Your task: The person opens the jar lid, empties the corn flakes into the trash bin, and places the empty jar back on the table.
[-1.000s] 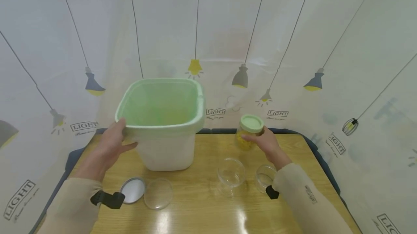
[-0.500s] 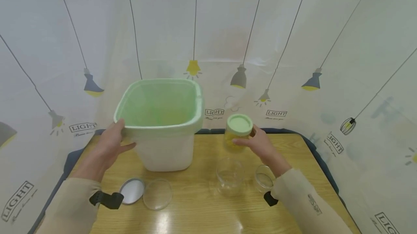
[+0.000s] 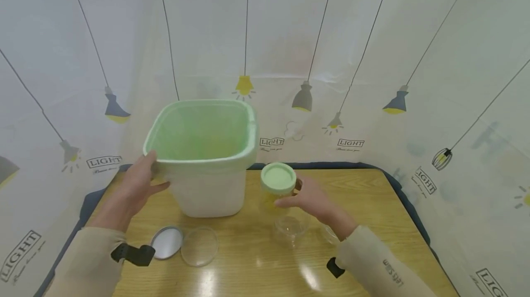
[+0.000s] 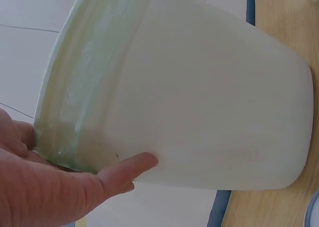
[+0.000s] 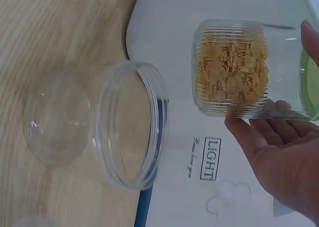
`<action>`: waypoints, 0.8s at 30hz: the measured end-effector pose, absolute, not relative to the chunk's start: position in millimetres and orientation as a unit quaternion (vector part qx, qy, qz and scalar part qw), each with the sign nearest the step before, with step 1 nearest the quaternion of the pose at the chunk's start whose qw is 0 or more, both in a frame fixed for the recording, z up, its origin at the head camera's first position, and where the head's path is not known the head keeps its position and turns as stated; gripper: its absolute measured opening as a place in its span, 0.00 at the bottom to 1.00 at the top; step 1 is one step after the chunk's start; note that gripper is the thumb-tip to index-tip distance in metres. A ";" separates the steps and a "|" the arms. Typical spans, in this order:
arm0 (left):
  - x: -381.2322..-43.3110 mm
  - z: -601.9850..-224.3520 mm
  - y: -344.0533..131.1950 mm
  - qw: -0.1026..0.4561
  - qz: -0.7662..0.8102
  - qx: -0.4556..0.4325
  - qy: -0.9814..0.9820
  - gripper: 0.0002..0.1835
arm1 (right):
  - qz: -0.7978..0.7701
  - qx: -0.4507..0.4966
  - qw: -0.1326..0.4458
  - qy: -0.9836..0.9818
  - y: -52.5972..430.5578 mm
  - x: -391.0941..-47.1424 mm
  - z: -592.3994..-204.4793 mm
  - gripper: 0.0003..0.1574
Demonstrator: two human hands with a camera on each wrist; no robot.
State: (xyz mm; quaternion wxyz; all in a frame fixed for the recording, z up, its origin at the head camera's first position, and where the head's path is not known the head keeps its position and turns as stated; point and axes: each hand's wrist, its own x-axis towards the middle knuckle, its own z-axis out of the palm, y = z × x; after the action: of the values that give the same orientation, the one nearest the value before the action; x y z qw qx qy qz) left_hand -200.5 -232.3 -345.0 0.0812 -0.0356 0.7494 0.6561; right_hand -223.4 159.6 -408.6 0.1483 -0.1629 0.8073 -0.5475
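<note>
A white bin (image 3: 207,193) with a pale green upper rim stands at the left-centre of the wooden table. My left hand (image 3: 134,184) grips its near-left corner, the thumb (image 4: 127,169) against the outer wall and the other fingers partly hidden. With my right hand (image 3: 310,200) I hold a ribbed glass jar (image 5: 232,70) by its side, raised above the table. A green lid (image 3: 278,177) covers it, and yellow flakes fill its lower part. Just below and nearer stands a lidless clear jar (image 3: 291,228), upright, its threaded mouth visible in the right wrist view.
A silver-rimmed round lid (image 3: 167,242) and a clear disc (image 3: 200,246) lie at the front left. Partly behind my right forearm is another small clear round container (image 3: 330,235). A lamp-patterned sheet (image 3: 352,35) encloses the table's back and sides.
My right hand has carried the flake jar leftward and nearer, from the back right to above the lidless clear jar. My left hand stays on the bin, which has not visibly moved.
</note>
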 end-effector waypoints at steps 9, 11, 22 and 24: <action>-200.3 -352.8 -241.3 0.090 0.646 -0.013 0.758 0.42 | -0.543 -0.181 0.171 0.802 140.1 -207.8 -424.2 0.42; -199.6 -355.1 -243.7 0.093 0.646 -0.004 0.757 0.41 | -0.547 -0.190 0.177 0.795 137.0 -205.8 -428.6 0.42; -191.8 -368.3 -256.2 0.103 0.647 0.078 0.751 0.32 | -0.549 -0.193 0.191 0.791 123.6 -198.0 -446.0 0.45; -190.3 -375.2 -259.4 0.102 0.651 0.084 0.748 0.32 | -0.549 -0.196 0.195 0.789 122.6 -196.6 -448.4 0.45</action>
State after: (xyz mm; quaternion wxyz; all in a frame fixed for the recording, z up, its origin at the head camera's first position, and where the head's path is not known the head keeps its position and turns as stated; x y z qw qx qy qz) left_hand -190.3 -259.4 -375.2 0.1018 0.0839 0.7475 0.6510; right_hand -196.6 122.6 -448.4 0.1947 -0.1959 0.7889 -0.5489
